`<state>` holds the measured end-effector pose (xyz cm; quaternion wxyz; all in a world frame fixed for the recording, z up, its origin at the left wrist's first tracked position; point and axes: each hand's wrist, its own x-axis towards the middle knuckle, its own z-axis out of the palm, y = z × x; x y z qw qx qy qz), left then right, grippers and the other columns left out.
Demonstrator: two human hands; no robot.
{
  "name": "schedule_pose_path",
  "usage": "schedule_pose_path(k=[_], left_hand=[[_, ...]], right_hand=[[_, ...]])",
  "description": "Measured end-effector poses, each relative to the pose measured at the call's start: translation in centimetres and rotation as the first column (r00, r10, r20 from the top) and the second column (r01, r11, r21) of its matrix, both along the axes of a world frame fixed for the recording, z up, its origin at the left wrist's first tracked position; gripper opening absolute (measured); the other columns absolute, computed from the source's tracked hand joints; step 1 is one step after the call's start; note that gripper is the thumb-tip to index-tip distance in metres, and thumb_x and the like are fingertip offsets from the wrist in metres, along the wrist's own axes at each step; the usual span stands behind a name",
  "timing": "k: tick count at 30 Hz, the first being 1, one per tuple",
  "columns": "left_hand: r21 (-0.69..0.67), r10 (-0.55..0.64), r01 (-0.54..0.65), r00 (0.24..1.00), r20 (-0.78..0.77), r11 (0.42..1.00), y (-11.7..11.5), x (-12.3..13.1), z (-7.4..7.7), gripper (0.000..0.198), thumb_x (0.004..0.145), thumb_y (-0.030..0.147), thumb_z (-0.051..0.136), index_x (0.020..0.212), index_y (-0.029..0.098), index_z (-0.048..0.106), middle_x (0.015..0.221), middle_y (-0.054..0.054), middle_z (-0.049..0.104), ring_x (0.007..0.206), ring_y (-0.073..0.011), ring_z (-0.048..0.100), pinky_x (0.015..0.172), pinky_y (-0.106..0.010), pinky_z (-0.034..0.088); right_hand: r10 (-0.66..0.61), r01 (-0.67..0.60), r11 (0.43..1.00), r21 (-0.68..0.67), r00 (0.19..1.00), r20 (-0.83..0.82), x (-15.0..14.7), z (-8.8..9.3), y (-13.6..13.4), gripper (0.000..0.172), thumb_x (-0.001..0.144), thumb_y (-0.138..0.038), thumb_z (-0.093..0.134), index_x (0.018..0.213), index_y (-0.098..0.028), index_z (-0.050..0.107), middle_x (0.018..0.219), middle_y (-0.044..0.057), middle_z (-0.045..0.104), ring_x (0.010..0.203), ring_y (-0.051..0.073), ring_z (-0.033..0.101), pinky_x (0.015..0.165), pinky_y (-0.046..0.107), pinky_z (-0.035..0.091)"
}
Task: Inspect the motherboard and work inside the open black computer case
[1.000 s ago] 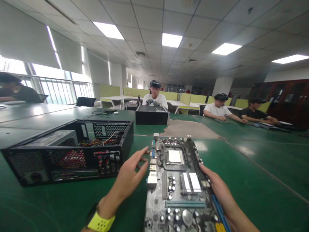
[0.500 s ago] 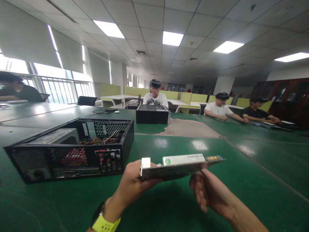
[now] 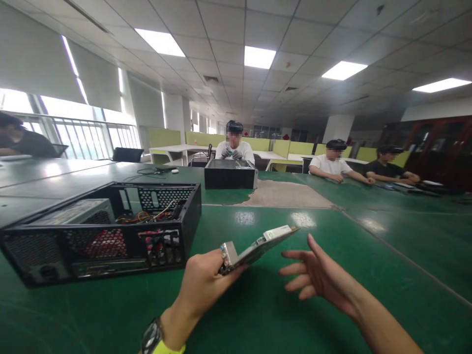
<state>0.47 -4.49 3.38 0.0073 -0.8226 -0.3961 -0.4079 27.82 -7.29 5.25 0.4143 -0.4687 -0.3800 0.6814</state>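
Note:
My left hand (image 3: 206,275), with a watch on a yellow strap at its wrist, grips a computer motherboard (image 3: 254,250) by the end with the metal port block. The board is held in the air above the table and tilted, its far right end higher. A white part with a green mark shows near that end. To the right of the board, my right hand (image 3: 313,275) is open, fingers spread, apart from it. At the left lies a black computer case (image 3: 191,216) with its top side uncovered; a power supply (image 3: 81,211) and loose cables are inside.
The green table (image 3: 258,319) has a bare, worn patch (image 3: 291,194). Across it, a gloved person (image 3: 236,147) sits behind another black case (image 3: 230,178). Other people sit at the right and far left. A dark cable (image 3: 147,171) and a small white object (image 3: 175,171) lie beyond the near case.
The motherboard has turned and tipped, its far end now higher and farther from me. My right hand has come away from under it, and its fingers have spread.

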Motion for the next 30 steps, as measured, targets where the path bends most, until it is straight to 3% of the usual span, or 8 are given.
schedule_pose_path(k=[3, 10, 14, 21, 23, 25, 28, 30], left_hand=[[-0.070, -0.037, 0.032, 0.996, -0.080, 0.997, -0.8, 1.1, 0.4, 0.027, 0.085, 0.039, 0.057, 0.070, 0.017, 0.061, 0.067, -0.004, 0.060, 0.059, -0.0145, 0.054, 0.053, -0.025, 0.033], [-0.175, -0.071, 0.043, 0.985, -0.157, 0.984, -3.4, 4.1, -0.1, 0.018, 0.076, 0.036, 0.065, 0.075, 0.020, 0.058, 0.077, -0.003, 0.062, 0.068, -0.0190, 0.057, 0.058, -0.029, 0.036], [-0.146, -0.144, 0.117, 0.972, -0.188, 0.982, -4.4, 6.4, -3.2, 0.045, 0.064, 0.061, 0.070, 0.079, 0.021, 0.058, 0.085, -0.003, 0.063, 0.076, -0.0228, 0.058, 0.062, -0.033, 0.039], [-0.135, -0.214, 0.181, 0.932, -0.291, 0.974, -4.4, 11.5, -8.9, 0.064, 0.057, 0.082, 0.058, 0.075, 0.021, 0.057, 0.086, -0.003, 0.063, 0.078, -0.0236, 0.059, 0.061, -0.034, 0.038], [-0.185, -0.220, 0.167, 0.923, -0.316, 0.968, -4.3, 12.2, -9.5, 0.065, 0.058, 0.083, 0.056, 0.077, 0.021, 0.058, 0.089, -0.004, 0.063, 0.082, -0.0249, 0.060, 0.064, -0.036, 0.039], [-0.247, -0.246, 0.164, 0.903, -0.351, 0.955, -4.4, 12.6, -9.7, 0.065, 0.060, 0.083, 0.054, 0.079, 0.020, 0.059, 0.092, -0.005, 0.063, 0.086, -0.0265, 0.060, 0.068, -0.038, 0.040], [-0.344, -0.286, 0.148, 0.873, -0.395, 0.927, -4.6, 12.9, -9.5, 0.065, 0.064, 0.081, 0.052, 0.083, 0.020, 0.061, 0.098, -0.007, 0.063, 0.093, -0.0292, 0.059, 0.074, -0.041, 0.041], [-0.405, -0.301, 0.122, 0.859, -0.413, 0.906, -4.7, 12.9, -9.0, 0.064, 0.065, 0.080, 0.054, 0.084, 0.019, 0.062, 0.101, -0.008, 0.063, 0.096, -0.0309, 0.058, 0.078, -0.043, 0.041]], right_hand=[[-0.093, 0.093, 0.996, -0.004, 0.990, -0.104, -0.6, 0.6, -0.2, 0.072, 0.080, -0.075, 0.039, 0.120, -0.016, 0.051, 0.105, 0.016, 0.068, 0.076, 0.023, 0.070, 0.059, 0.031, 0.054], [-0.184, 0.187, 0.982, 0.014, 0.974, -0.135, 0.5, -0.3, -0.8, 0.020, 0.084, -0.036, 0.062, 0.085, -0.016, 0.058, 0.079, 0.006, 0.071, 0.067, 0.017, 0.067, 0.067, 0.030, 0.054], [-0.252, 0.250, 0.968, -0.026, 0.962, -0.105, 3.1, -2.2, -2.0, 0.011, 0.081, -0.027, 0.063, 0.086, -0.018, 0.059, 0.080, 0.003, 0.071, 0.066, 0.015, 0.066, 0.062, 0.025, 0.053], [-0.149, 0.169, 0.983, -0.076, 0.964, 0.222, 9.4, -5.1, -1.5, 0.034, 0.084, -0.046, 0.059, 0.099, -0.016, 0.061, 0.090, 0.009, 0.071, 0.064, 0.014, 0.065, 0.059, 0.026, 0.051], [-0.223, 0.243, 0.970, 0.022, 0.847, 0.483, 11.3, -5.6, -0.1, 0.033, 0.085, -0.044, 0.056, 0.099, -0.015, 0.061, 0.090, 0.009, 0.071, 0.061, 0.014, 0.064, 0.057, 0.025, 0.050], [-0.270, 0.205, 0.962, 0.180, 0.623, 0.734, 12.7, -6.0, 1.6, 0.030, 0.086, -0.040, 0.052, 0.096, -0.014, 0.064, 0.089, 0.010, 0.071, 0.063, 0.015, 0.064, 0.055, 0.024, 0.048], [-0.186, -0.085, 0.974, 0.212, 0.241, 0.953, 13.4, -6.4, 4.6, 0.033, 0.085, -0.040, 0.050, 0.085, -0.014, 0.070, 0.074, 0.009, 0.070, 0.063, 0.017, 0.064, 0.052, 0.024, 0.044], [-0.125, -0.188, 0.972, 0.138, 0.081, 0.989, 12.8, -6.6, 6.6, 0.035, 0.080, -0.044, 0.054, 0.075, -0.015, 0.072, 0.067, 0.008, 0.069, 0.063, 0.018, 0.063, 0.052, 0.024, 0.041]])
